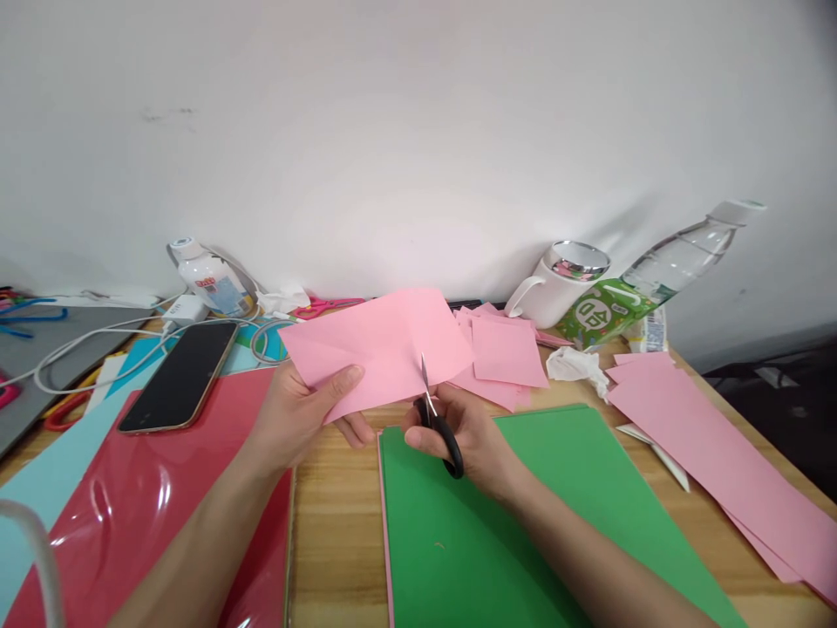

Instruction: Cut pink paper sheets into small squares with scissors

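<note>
My left hand (310, 410) pinches a pink sheet of paper (372, 349) by its lower left part, thumb on top and fingers beneath. In my right hand (467, 432) is a pair of scissors (430, 423) with black handles. Their blades are at the sheet's lower edge, one blade lying over the paper and pointing up. Both hands are held above the table, the right one over a stack of green sheets (523, 523). Just behind the right hand lie several small pink paper pieces (506, 349).
Long pink strips (712, 445) lie at the right. A white mug (555, 283), a green packet (602, 310), a clear bottle (686, 253) and crumpled tissue (579, 366) stand or lie at the back right. At left are a phone (183, 375), red plastic-covered sheets (170, 488), a white bottle (213, 279) and cables.
</note>
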{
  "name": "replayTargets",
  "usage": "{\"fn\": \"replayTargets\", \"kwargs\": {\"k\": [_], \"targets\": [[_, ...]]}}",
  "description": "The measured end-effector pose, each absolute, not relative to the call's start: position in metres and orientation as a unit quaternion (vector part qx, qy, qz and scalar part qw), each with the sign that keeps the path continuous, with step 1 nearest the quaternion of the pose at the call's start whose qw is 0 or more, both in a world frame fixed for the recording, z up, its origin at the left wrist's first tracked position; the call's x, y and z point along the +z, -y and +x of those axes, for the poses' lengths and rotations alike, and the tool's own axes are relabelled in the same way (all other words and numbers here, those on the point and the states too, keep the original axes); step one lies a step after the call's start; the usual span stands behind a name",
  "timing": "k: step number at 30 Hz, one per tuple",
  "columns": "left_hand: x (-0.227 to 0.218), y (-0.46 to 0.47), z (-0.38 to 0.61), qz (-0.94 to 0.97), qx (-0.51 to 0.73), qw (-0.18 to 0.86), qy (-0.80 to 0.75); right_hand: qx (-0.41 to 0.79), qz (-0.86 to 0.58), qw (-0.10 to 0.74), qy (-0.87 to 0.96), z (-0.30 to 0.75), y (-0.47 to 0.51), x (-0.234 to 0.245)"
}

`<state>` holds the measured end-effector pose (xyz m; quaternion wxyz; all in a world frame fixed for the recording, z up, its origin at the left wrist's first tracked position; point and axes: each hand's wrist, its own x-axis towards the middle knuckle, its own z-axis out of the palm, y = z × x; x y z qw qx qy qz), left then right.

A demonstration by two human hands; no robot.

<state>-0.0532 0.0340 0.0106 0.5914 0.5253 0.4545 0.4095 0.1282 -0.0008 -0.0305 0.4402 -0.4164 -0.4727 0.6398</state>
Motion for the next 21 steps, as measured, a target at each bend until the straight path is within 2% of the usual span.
{"fn": "replayTargets", "kwargs": {"k": [21], "targets": [[0.0146,-0.0321,-0.0503,0.525,0.408,0.584,-0.466,0.633,-0.422,0.443,0.474,0.1273,0.0008,-0.0329]]}}
